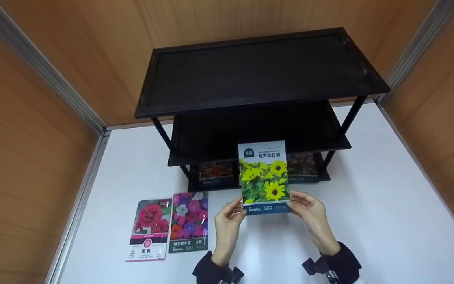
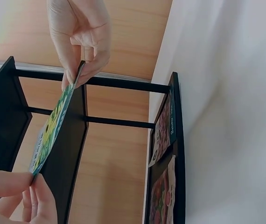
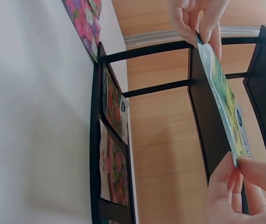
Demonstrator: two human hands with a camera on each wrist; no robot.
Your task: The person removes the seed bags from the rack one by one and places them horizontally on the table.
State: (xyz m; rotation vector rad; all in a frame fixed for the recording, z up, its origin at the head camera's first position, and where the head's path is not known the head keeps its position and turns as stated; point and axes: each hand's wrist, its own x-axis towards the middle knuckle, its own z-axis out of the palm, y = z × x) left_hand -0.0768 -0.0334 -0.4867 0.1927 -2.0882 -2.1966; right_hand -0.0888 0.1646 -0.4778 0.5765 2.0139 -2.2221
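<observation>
A seed packet with yellow sunflowers (image 1: 264,177) is held up in front of the black shelf's middle tier (image 1: 215,138). My left hand (image 1: 228,225) pinches its lower left edge between thumb and fingers. On the opposite edge, my right hand (image 1: 311,217) pinches the lower right side. From the left wrist view, the packet (image 2: 53,128) is seen nearly edge-on and tilted, level with the middle tier. The right wrist view shows the packet (image 3: 222,95) stretched between both hands, its printed face partly visible.
On the white table at left lie a pink hollyhock-like packet (image 1: 148,230) and a purple-and-pink flower packet (image 1: 189,221). The bottom tier bears an orange-flower packet (image 1: 216,171), a pink-flower packet (image 1: 302,165) and a red-flower packet (image 3: 114,168) between them. Wooden panels (image 1: 34,157) surround the table.
</observation>
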